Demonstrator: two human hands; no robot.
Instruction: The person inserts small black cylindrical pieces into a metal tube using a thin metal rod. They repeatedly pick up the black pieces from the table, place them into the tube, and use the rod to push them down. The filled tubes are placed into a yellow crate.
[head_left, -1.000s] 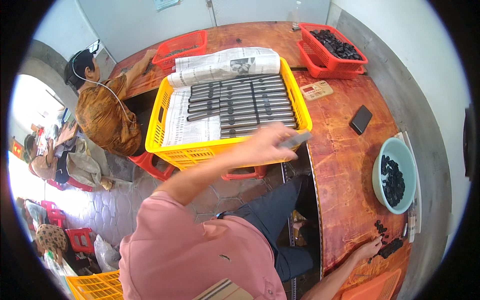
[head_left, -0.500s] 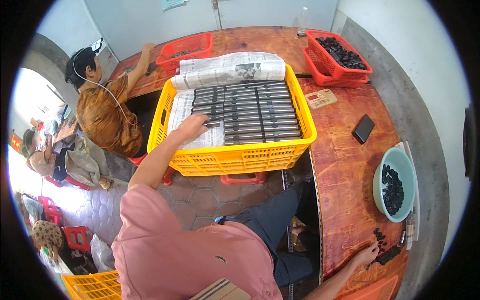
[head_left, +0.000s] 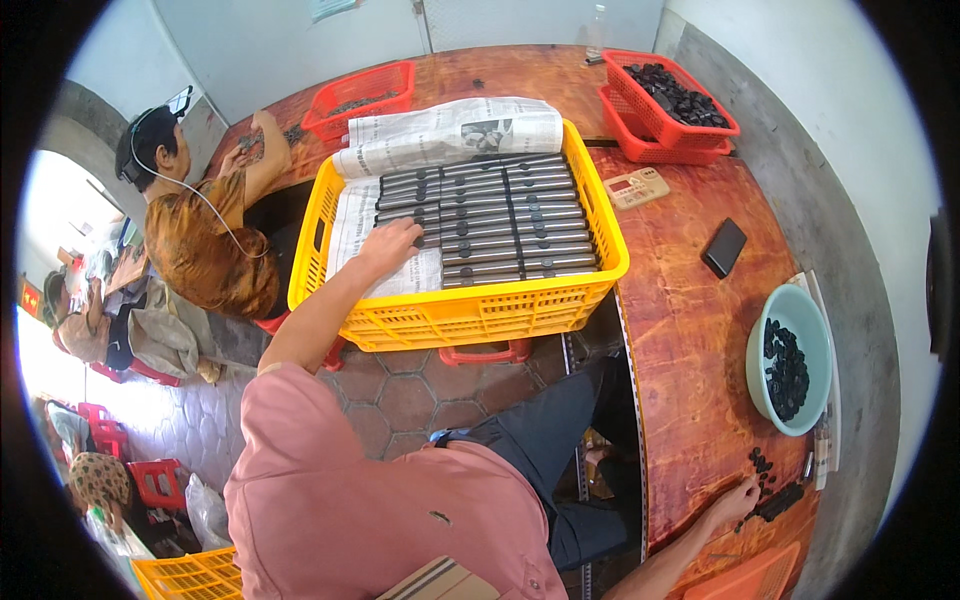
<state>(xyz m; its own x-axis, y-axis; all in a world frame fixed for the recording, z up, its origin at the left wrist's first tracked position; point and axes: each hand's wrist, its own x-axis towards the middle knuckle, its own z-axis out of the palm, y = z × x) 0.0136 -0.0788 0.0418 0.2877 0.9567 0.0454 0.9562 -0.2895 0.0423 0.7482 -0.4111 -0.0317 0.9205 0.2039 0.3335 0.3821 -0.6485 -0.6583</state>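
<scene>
While the left hand (head_left: pixel 393 243) is over the yellow plastic crate (head_left: pixel 480 313), its fingers curl down at the left side of the metal rods (head_left: pixel 482 238), laid in rows on newspaper (head_left: pixel 352 225); can't tell if it pinches one. Right hand (head_left: pixel 737 498) is low over the wooden worktop (head_left: pixel 690 400), fingers bunched beside small black pieces (head_left: pixel 785 500), grip unclear, near the light-green basin (head_left: pixel 803 308) holding more black pieces

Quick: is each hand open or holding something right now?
Left hand: fingers bent at the metal tubes in the yellow crate; grip can't be told.
Right hand: at the small black pieces; hold can't be told.
</scene>
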